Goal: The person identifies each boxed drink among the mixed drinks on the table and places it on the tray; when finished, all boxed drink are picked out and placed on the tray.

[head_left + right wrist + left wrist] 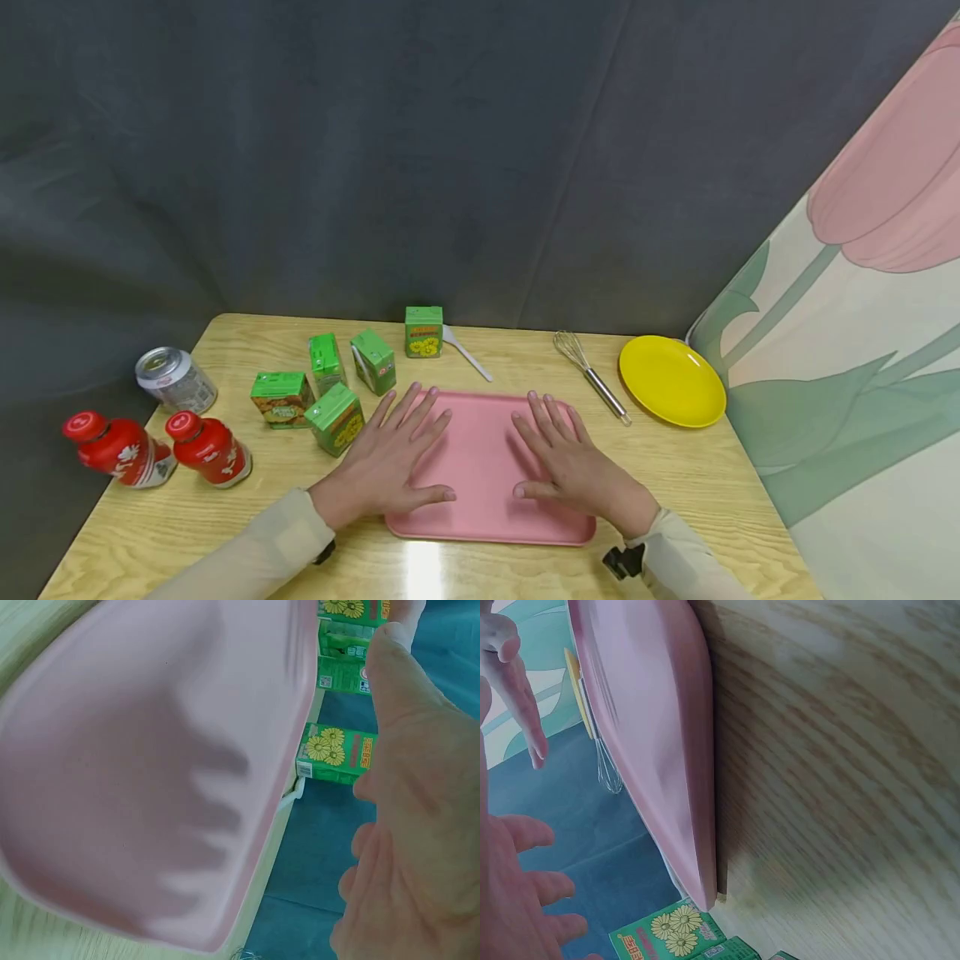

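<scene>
Both hands hover palm down, fingers spread, over a pink tray point(483, 467). My left hand point(390, 467) is above the tray's left edge, close to a green drink carton point(335, 419). Over the tray's right side is my right hand point(573, 471); a shadow of its fingers falls on the pink surface in the right wrist view. Neither hand holds anything. More green cartons stand to the left and behind: one point(282, 400) with a brown front, one point(326, 363) farther back, another point(373, 362) with a straw, and one point(423, 332) behind the tray.
At the table's left stand two red bottles point(127, 450) point(210, 450) and a silver can point(176, 380). A white plastic spoon point(468, 355) lies behind the tray. To the right are a whisk point(592, 377) and a yellow plate point(672, 382). A dark curtain point(420, 158) hangs behind the wooden table point(675, 492).
</scene>
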Demonstrator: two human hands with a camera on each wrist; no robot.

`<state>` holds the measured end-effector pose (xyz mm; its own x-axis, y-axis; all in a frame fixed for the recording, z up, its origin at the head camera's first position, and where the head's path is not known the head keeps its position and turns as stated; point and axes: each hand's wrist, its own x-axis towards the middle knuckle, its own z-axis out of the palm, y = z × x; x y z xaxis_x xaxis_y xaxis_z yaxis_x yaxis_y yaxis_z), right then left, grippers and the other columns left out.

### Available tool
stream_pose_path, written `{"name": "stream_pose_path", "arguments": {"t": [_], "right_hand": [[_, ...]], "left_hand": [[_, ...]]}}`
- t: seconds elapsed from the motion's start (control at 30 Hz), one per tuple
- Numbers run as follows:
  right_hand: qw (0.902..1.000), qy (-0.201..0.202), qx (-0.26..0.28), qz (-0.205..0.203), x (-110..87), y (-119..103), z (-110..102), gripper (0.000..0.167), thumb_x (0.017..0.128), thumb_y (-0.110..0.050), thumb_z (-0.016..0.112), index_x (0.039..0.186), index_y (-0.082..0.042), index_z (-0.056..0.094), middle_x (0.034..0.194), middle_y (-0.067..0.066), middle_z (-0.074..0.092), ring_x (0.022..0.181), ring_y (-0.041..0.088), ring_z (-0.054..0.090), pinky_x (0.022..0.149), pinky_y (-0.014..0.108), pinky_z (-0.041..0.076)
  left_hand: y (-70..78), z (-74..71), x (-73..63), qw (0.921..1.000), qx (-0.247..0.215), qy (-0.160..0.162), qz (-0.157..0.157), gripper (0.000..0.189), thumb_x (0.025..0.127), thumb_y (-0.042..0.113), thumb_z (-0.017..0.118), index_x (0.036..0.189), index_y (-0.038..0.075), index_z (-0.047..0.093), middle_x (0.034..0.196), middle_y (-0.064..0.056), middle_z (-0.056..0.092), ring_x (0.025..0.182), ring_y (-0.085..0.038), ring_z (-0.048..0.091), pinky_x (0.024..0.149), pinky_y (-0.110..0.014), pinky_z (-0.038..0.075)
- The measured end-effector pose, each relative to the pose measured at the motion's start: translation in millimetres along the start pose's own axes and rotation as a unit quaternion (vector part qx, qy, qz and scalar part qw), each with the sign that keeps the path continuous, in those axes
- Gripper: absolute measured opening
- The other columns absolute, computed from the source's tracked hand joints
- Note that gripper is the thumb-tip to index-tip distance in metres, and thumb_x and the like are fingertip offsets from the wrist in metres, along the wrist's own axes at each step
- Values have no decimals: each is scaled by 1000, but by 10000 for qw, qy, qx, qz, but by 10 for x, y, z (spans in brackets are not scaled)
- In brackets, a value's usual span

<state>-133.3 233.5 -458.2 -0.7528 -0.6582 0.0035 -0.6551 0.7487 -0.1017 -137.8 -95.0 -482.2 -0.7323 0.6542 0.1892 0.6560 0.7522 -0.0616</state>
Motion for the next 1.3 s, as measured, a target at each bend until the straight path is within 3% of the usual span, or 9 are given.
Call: {"name": "stream_pose_path", "arguments": {"t": [0.17,0.33,0.43,0.5,0.6,0.7,0.77,1.0,1.3], "right_hand": [[9987,-95,496,39,11,27,4,94,95,-68,52,162,-9,21,166,21,-4,151,40,1,117,60,13],[9822,203,1832,362,53,120,-3,76,98,-52,63,157,-10,39,164,14,25,144,32,35,108,53,40],[9558,626,2748,839,92,255,27,55,98,-30,71,145,-5,56,145,13,55,123,28,60,95,45,52],[9311,901,3298,1272,96,386,73,42,97,-18,72,134,0,63,126,13,67,104,27,68,84,40,57],[8928,1101,3762,2218,59,591,152,30,97,-12,71,123,2,68,105,12,71,86,24,68,71,32,58],[8538,1107,4121,2981,-1,766,219,28,96,-9,70,120,5,67,98,13,69,80,24,67,69,32,59],[8393,1057,4223,3257,-31,845,244,29,97,-10,69,120,7,66,97,13,68,81,24,67,71,33,59],[8328,736,4169,3568,-26,932,304,27,95,-10,71,115,8,66,95,12,68,80,22,68,72,33,59],[8297,557,4075,3774,-4,939,288,24,93,-9,75,110,7,68,88,11,69,75,22,67,69,33,59]], "left_hand": [[-2,2,2,10000,-50,8,-27,106,86,91,22,161,16,31,167,-13,9,152,-35,-5,118,-57,0],[-11,3,-6,9999,-96,57,-44,106,86,90,23,161,16,31,167,-13,8,152,-35,-5,118,-58,1],[-27,-3,-15,9998,-119,158,-77,105,87,90,24,161,15,32,167,-13,8,152,-35,-4,118,-58,3],[-37,-20,-24,9996,-149,235,-105,105,87,89,25,160,14,32,167,-13,8,153,-35,-4,119,-58,2],[-59,-61,-51,9988,-244,377,-175,100,90,85,30,160,13,35,167,-13,9,153,-35,-2,119,-58,2],[-105,-130,-94,9970,-337,633,-299,89,94,76,41,157,12,41,166,-15,16,153,-36,5,118,-59,8],[-157,-181,-126,9944,-364,900,-414,80,96,68,50,153,12,47,164,-16,23,152,-37,13,117,-61,14],[-455,-279,-302,9765,-694,1808,-940,56,90,43,71,136,10,64,151,-19,43,138,-44,37,111,-63,27],[-640,-143,-527,9500,-1423,2114,-1802,56,86,31,81,132,4,64,140,-24,49,123,-47,47,92,-63,45]]}}
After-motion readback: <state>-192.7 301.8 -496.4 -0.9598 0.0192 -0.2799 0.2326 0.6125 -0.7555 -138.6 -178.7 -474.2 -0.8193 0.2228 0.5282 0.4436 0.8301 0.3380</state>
